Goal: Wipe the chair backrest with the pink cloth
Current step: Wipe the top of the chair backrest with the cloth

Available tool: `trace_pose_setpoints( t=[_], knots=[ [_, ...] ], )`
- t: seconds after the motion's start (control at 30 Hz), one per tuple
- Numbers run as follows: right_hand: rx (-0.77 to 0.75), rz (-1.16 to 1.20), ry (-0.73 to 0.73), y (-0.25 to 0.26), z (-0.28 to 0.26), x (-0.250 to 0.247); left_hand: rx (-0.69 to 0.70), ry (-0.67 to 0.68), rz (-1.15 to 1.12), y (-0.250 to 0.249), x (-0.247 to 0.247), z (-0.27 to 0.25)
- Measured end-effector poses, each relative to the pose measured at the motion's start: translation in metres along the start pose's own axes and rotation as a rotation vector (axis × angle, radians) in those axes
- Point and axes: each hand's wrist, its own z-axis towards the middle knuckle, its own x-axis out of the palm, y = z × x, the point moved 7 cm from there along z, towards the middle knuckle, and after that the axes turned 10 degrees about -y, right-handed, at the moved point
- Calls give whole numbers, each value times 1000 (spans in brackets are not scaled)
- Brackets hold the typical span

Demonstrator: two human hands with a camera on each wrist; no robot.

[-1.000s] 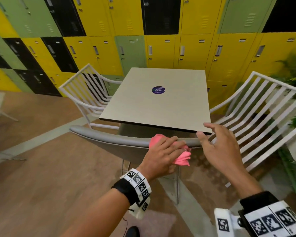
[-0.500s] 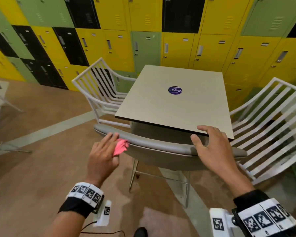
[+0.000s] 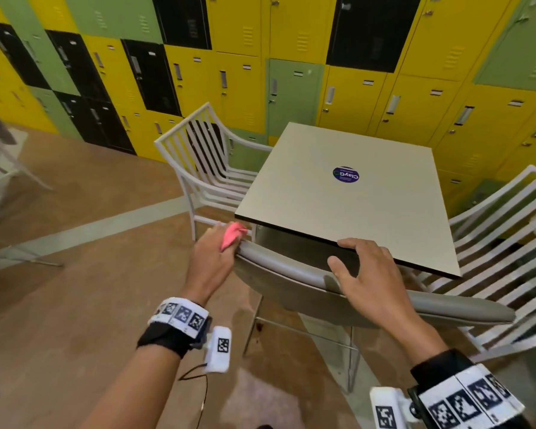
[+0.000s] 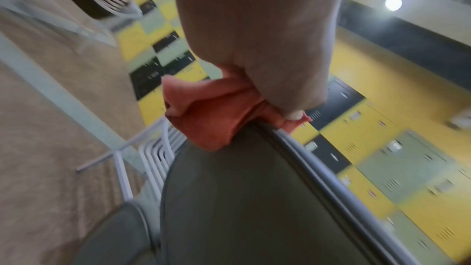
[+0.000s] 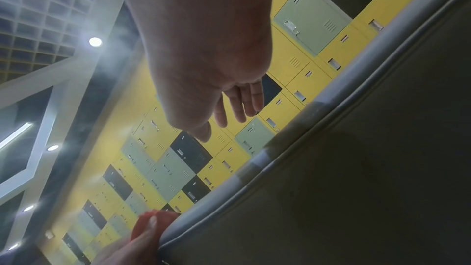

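Since a second ago the left hand [image 3: 212, 258] has slid the pink cloth [image 3: 232, 235] from near the middle of the chair backrest [image 3: 294, 272] out to its left end, where it now sits bunched against the corner of the rim. Half a second back the cloth was already at that end, a little lower on the outer side; now it rides higher, right at the top corner. The left wrist view shows the fingers curled round the wadded cloth, pressing it onto the grey edge. The right hand [image 3: 369, 274] has come down too: a second ago it hung just off the rim with fingers spread, and now it rests on top of the backrest, roughly midway along, fingers loosely extended over the far side and thumb on the near side, gripping nothing tightly as far as I can see. The beige table [image 3: 338, 212] stands just beyond the chair, bearing only a round blue sticker [image 3: 346, 174]. White slatted chairs [image 3: 205, 162] flank it, and the wall of yellow, green and black lockers [image 3: 291, 94] stands shut, contents hidden.
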Motion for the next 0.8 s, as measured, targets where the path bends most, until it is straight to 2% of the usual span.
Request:
trace_pose_setpoints(
  t=[0.07, 0.13, 0.23, 0.3, 0.4, 0.47, 0.53, 0.57, 0.6, 0.7, 0.8],
  knots=[
    [-3, 14, -11, 5, 2, 1, 58, 22, 60, -34, 20, -25],
    [-3, 46, -30, 8, 5, 1, 90, 149, 22, -65, 47, -59],
    [-13, 97, -63, 11, 8, -3, 224, 355, -107, -106, 75, -103],
    [-12, 124, -84, 11, 10, -8, 265, 421, -243, -127, 68, -114],
    [7, 163, -114, 9, 15, -17, 58, 410, -445, -132, 29, -86],
    [19, 166, -118, 5, 16, -20, -71, 300, -486, -113, -3, -48],
    [30, 163, -100, 1, 14, -18, -90, 103, -288, -77, -35, 2],
    [32, 163, -88, -1, 12, -16, -77, 54, -161, -60, -44, 26],
    [31, 163, -75, -2, 10, -14, -69, 60, -51, -45, -48, 46],
    [24, 157, -48, -6, 5, -12, -118, 307, 110, -12, -22, 73],
    [31, 141, -43, -14, 2, -18, -124, 531, 212, -5, 15, 71]
  ],
)
